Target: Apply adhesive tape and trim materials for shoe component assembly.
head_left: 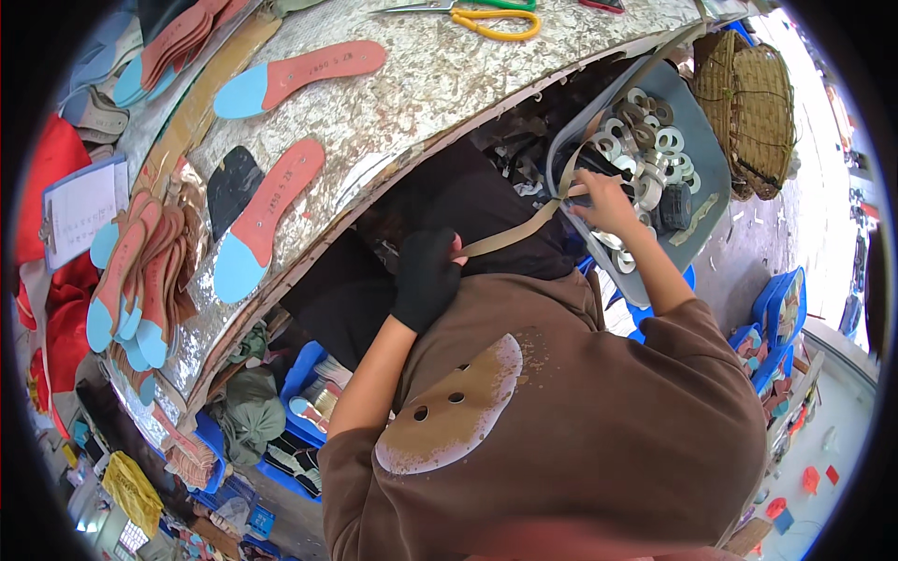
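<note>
A tan strip stretches between my two hands, low in front of my lap. My left hand, in a black fingerless glove, is closed with its thumb and finger pinching one end of the strip. At the edge of a grey bin, my right hand grips the strip farther along. From there the strip runs up along the bin's near side. Inside the bin lie several rolls of white tape, along with a black roll and brownish ones.
Two red-and-blue insoles and a black pad lie on the worn worktable. Yellow-handled scissors rest at its far side. Insole stacks and a clipboard are at left. A wicker basket stands beyond the bin.
</note>
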### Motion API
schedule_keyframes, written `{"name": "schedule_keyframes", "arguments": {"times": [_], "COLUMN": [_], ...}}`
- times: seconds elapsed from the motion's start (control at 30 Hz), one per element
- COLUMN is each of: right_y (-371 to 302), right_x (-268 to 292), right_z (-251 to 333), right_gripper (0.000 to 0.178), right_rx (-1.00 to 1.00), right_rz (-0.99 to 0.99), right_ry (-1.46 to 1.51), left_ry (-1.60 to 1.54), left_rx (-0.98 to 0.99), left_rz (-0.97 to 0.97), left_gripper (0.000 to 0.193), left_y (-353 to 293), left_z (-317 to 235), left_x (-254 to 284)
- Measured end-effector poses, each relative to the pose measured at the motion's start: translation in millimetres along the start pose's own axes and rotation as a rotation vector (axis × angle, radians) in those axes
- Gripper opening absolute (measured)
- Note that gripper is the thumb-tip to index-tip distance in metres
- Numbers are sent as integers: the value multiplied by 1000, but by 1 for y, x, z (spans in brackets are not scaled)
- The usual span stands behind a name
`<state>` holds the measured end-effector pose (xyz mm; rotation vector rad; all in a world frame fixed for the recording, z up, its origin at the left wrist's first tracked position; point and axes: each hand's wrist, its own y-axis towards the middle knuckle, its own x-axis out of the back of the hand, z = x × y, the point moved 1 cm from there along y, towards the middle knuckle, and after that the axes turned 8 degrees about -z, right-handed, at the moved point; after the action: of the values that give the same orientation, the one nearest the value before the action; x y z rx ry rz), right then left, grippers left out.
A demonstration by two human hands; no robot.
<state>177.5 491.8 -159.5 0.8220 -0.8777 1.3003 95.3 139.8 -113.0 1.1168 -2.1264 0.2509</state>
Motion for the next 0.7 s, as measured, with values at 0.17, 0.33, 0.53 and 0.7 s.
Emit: {"name": "schedule_keyframes", "arguments": {"times": [0.17, 0.33, 0.53, 0.7], "right_y": [-3, 18, 38, 41], "right_x": [-28, 2, 7, 4], "right_z": [-12, 11, 52, 100], "right_gripper": [36, 26, 17, 27], "right_rx": [-101, -123, 27, 120], "right_rz": [-45, -103, -59, -159], "right_ry": [52, 278, 413, 432], "left_ry": [-685, -794, -666, -562], "left_rx": [540, 608, 704, 661], "left_rz": [101, -27, -155, -231], "left_gripper": [14, 11, 10, 10], "left_y": [-9, -20, -47, -62], "left_z": [8, -6, 0, -5], "left_x": [21, 77, 118, 138]}}
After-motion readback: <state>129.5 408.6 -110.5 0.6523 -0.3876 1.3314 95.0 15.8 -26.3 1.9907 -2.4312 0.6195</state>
